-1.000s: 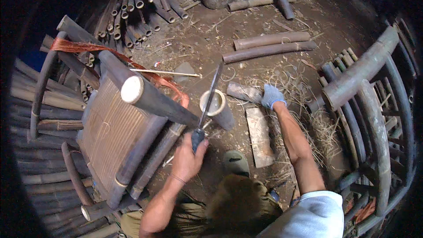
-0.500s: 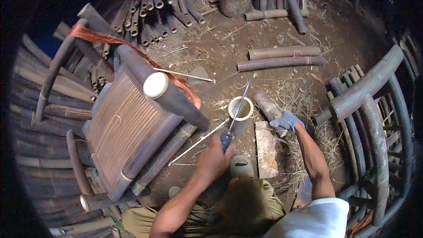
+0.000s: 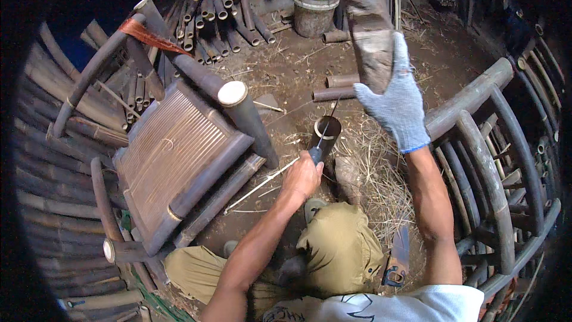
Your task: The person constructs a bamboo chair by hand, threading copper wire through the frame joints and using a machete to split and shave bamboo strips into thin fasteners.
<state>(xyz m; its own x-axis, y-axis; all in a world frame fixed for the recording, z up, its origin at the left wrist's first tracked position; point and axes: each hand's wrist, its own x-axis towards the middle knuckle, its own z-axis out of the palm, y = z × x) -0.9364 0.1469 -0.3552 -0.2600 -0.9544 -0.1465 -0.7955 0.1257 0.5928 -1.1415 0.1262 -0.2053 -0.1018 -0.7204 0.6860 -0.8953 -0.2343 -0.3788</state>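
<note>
My bare left hand (image 3: 301,179) is closed round the dark handle of a tool (image 3: 316,154) with a long, thin metal blade. That blade crosses the open top of an upright bamboo tube (image 3: 329,137) in front of me; its exact contact with the rim is unclear. Raised at the right, my right hand (image 3: 394,107) wears a light grey glove and grips a thick, rough piece of wood (image 3: 369,30). Thumb and fingers lie on opposite sides of the wood, which points away from me and is somewhat blurred.
At the left stands a bamboo chair (image 3: 179,137) with a slatted seat. Another bamboo frame (image 3: 471,101) stands to the right. A handsaw (image 3: 398,256) lies by my knee, near shavings (image 3: 381,185) and a wooden block (image 3: 347,176). Farther off are cut bamboo poles (image 3: 220,12) and a bucket (image 3: 314,15).
My right hand has picked the rough wood off the floor and lifted it up and forward. The left hand keeps the tool over the tube, and the tube leans more. My view has shifted slightly.
</note>
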